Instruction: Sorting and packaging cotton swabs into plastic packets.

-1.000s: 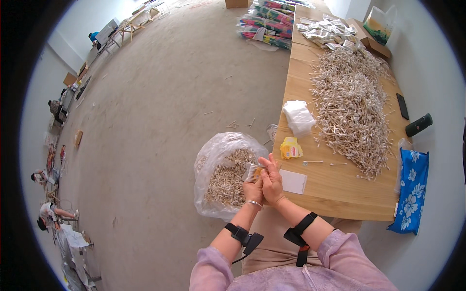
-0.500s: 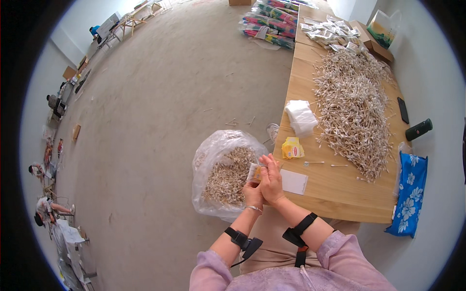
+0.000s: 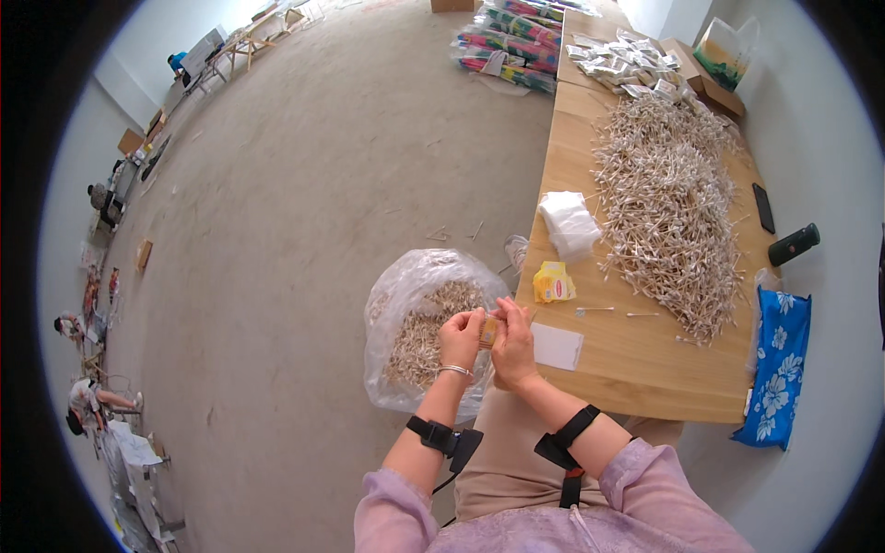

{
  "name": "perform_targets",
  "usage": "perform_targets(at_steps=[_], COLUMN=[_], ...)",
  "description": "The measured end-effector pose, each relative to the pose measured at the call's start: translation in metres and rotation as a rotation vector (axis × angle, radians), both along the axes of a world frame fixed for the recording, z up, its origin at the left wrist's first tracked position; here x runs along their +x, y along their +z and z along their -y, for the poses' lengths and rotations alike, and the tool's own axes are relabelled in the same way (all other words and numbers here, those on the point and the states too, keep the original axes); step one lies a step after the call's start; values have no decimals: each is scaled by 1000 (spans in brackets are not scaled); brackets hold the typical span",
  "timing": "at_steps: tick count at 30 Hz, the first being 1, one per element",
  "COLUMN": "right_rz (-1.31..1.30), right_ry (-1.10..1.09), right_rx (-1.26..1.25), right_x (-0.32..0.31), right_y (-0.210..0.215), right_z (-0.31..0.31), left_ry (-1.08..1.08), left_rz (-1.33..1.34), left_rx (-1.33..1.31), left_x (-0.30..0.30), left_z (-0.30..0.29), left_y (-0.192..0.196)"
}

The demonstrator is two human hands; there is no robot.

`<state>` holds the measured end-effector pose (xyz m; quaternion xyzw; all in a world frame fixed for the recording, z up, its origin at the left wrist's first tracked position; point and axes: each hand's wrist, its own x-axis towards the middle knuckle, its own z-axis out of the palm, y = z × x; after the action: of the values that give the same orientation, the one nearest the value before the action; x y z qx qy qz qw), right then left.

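Between my two hands is a small pack of cotton swabs (image 3: 488,333) with a yellow-orange card on it. Its left end is pinched by my left hand (image 3: 459,341), fingers closed. My right hand (image 3: 513,347) is closed round the other side and hides part of the pack. Both hands are above the right side of a clear plastic bag (image 3: 376,369) full of loose cotton swabs (image 3: 419,341). Just right of my right hand, a white card (image 3: 557,347) lies on the table. A stack of yellow cards (image 3: 553,283) lies beyond it.
The wooden table (image 3: 645,387) carries a big heap of cotton swabs (image 3: 668,203), clear plastic bags (image 3: 570,224), filled packs (image 3: 627,60), a phone (image 3: 763,208) and a dark green bottle (image 3: 794,245). A blue flowered pouch (image 3: 779,369) is at the right edge. People sit far left.
My left hand has moved from beneath the pack up to its left end. The pack has turned, and its row of swab tips no longer shows. My right hand stays at its side.
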<state>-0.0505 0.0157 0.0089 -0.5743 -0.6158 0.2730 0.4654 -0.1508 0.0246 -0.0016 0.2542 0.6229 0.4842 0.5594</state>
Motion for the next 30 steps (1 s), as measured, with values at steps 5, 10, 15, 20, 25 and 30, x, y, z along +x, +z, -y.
perform_targets(at_steps=[5, 10, 15, 20, 25, 30], right_rz=[22, 22, -44, -55, -24, -20], right_ry=[-7, 0, 7, -41, -32, -63], right_rx=[43, 24, -48, -84, -63, -31], right_x=[-2, 4, -3, -1, -2, -8], right_y=[1, 0, 5, 2, 4, 8], right_z=[0, -1, 2, -2, 0, 2], left_ry=[-1, 90, 137, 184, -66, -167], left_rz=[-103, 287, 336, 267, 161, -208], left_rx=[-13, -9, 57, 89, -33, 36], left_x=[7, 14, 13, 27, 0, 4], left_z=[-4, 15, 30, 26, 2, -10], left_y=[-7, 7, -8, 0, 10, -18])
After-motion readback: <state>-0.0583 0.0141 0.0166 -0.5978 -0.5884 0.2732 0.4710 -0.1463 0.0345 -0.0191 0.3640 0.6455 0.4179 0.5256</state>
